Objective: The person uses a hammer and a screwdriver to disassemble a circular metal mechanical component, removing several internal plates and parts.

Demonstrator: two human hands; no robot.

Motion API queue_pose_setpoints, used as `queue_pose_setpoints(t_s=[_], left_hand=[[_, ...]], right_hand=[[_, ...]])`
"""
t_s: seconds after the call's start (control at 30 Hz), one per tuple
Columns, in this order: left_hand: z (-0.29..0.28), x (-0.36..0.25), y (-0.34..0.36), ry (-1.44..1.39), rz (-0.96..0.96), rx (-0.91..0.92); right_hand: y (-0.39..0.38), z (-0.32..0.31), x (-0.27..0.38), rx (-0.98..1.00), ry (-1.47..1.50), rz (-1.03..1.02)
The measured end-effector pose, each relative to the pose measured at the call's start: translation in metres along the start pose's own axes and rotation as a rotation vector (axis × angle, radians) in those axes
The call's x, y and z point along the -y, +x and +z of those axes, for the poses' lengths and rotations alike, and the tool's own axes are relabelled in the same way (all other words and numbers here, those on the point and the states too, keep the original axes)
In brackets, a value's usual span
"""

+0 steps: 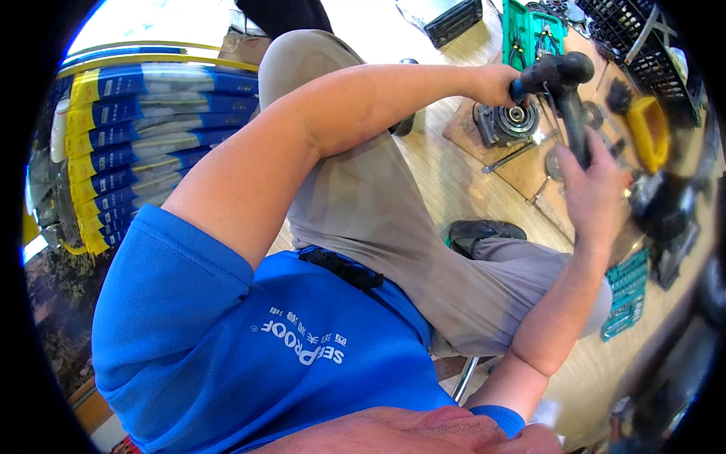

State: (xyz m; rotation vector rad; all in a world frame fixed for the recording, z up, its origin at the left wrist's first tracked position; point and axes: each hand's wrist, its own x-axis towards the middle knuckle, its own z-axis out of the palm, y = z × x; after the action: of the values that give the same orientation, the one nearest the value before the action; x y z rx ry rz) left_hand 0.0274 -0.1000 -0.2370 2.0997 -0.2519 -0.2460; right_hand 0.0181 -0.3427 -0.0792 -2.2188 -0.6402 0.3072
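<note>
My left hand (495,83) reaches far forward and is closed around the thick head end of a black tool (556,72) with a small blue part. My right hand (591,189) grips the lower end of the same tool's long black shaft (576,125), fingers wrapped from below. The tool is held in the air above a round metal machine part (507,121) that rests on a wooden board (522,170) on the floor. I am seated, with my knees in grey trousers below my arms.
A green tool case (529,34) with pliers and a black crate (643,38) lie beyond the board. A yellow tub (649,129) and a teal socket tray (628,291) are at the right. Stacked blue and yellow packages (136,151) fill the left.
</note>
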Motion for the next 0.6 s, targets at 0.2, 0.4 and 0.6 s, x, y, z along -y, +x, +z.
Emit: queue_pose_setpoints(t_s=[0.2,0.4,0.6], left_hand=[[-0.001,-0.001,-0.005,-0.106,-0.079,-0.063],[0.003,-0.009,-0.005,-0.264,-0.281,-0.164],[0.014,-0.007,-0.004,-0.562,-0.288,-0.288]], right_hand=[[0.001,0.002,-0.003,0.001,0.054,0.023],[0.004,-0.001,-0.008,0.054,0.093,0.087],[0.005,0.001,-0.002,0.024,0.263,0.169]])
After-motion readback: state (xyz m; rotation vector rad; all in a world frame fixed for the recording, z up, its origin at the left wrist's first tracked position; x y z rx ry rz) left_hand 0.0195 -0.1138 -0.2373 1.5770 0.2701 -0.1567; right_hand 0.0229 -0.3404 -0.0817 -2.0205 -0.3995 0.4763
